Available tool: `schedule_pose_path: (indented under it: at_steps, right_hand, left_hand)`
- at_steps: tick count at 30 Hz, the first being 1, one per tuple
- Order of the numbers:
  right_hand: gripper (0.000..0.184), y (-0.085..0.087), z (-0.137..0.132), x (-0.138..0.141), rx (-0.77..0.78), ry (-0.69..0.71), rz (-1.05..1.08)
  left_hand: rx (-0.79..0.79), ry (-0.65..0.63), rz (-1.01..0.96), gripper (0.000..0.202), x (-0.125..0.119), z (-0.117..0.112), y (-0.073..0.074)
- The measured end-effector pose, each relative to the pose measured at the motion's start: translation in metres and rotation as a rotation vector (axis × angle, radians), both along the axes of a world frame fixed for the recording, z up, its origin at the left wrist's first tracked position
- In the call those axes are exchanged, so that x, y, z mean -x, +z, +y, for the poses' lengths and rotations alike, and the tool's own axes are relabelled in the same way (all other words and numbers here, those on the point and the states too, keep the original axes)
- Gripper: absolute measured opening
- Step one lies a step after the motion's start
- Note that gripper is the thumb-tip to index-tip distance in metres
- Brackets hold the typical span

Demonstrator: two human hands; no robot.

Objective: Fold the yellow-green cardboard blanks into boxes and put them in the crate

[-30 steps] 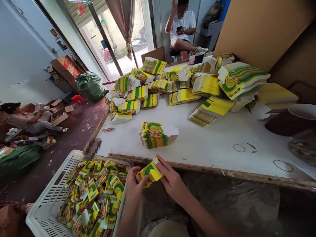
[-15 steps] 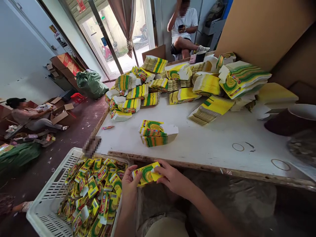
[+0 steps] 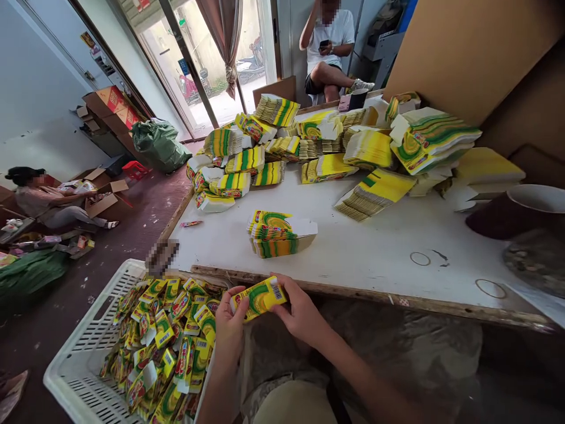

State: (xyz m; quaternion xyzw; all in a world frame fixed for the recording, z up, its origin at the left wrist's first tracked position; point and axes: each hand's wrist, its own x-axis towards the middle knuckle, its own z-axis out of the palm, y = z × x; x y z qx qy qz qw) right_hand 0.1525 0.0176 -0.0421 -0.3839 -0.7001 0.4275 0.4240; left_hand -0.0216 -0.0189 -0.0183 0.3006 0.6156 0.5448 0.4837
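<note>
Between both hands, over my lap and just off the table's front edge, is a small yellow-and-green printed carton (image 3: 260,298). My left hand (image 3: 232,318) grips its left end, thumb on the front face. At the other end, my right hand (image 3: 293,306) pinches the carton near a barcode. Close to my left hand stands a white plastic crate (image 3: 88,330), heaped with similar yellow cartons (image 3: 163,330). On the table ahead lies a stack of flat yellow-green cartons (image 3: 276,235) with white flaps pointing right.
Many bundles of flat cartons (image 3: 247,162) cover the back of the white table (image 3: 353,253). A dark cup (image 3: 521,212) and rubber bands (image 3: 419,259) are at the right. One person (image 3: 329,47) sits behind the table, another (image 3: 48,197) at far left among boxes.
The yellow flap at the carton's right end, loose before, now lies folded with a barcode showing. My right hand has shifted slightly on that end. The view has moved a little.
</note>
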Motion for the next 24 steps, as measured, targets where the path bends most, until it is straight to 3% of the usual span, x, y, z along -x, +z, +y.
schedule_pose_path:
  at_steps: [3, 6, 8, 11, 13, 17, 19, 21, 24]
  right_hand:
    - [0.059, 0.008, 0.014, 0.003, -0.069, -0.002, -0.025]
    - [0.042, 0.023, 0.054, -0.009, -0.237, -0.211, -0.100]
    - [0.033, 0.031, 0.088, -0.017, -0.298, -0.391, -0.218]
    - [0.032, 0.034, 0.127, -0.022, -0.279, -0.472, -0.448]
    - [0.030, 0.033, 0.140, -0.020, -0.267, -0.456, -0.500]
    - [0.034, 0.038, 0.134, -0.014, -0.279, -0.468, -0.514]
    - [0.036, 0.046, 0.120, -0.013, -0.299, -0.479, -0.492]
    - [0.037, 0.052, 0.096, -0.009, -0.311, -0.427, -0.387]
    - [0.035, 0.052, 0.050, 0.005, -0.175, -0.150, -0.110]
  left_hand:
    - [-0.035, 0.112, 0.276, 0.045, 0.031, -0.002, 0.011]
    - [-0.107, 0.398, 0.838, 0.036, 0.088, -0.010, 0.021]
    - [-0.036, 0.503, 1.206, 0.036, 0.127, -0.017, 0.024]
    - [0.014, 0.576, 1.421, 0.039, 0.158, -0.026, 0.019]
    - [-0.036, 0.505, 1.357, 0.040, 0.152, -0.027, 0.011]
    - [-0.067, 0.209, 0.805, 0.042, 0.096, -0.017, -0.009]
    - [-0.079, 0.083, 0.556, 0.046, 0.060, -0.007, -0.015]
    - [-0.187, 0.009, 0.300, 0.059, 0.027, 0.002, -0.016]
    - [-0.370, -0.021, -0.078, 0.083, -0.009, 0.013, -0.007]
